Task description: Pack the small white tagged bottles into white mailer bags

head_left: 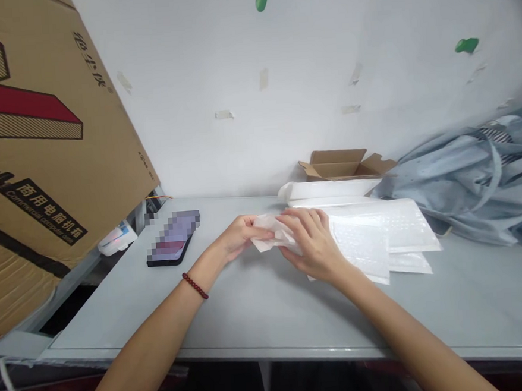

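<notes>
Both my hands meet over a small white bubble mailer [270,233] near the middle of the grey table [251,315]. My left hand [239,236], with a red bead bracelet on its wrist, pinches the mailer's left end. My right hand [311,242] lies curled over its right part, fingers pressed down on it. Just to the right lies a stack of larger white bubble mailers [380,235], partly under my right hand.
A phone [173,238] lies at the left of the table. A large printed cardboard box [38,145] leans at the far left. An open small cardboard box [343,163] stands by the wall, and blue clothing [474,180] is heaped at the right.
</notes>
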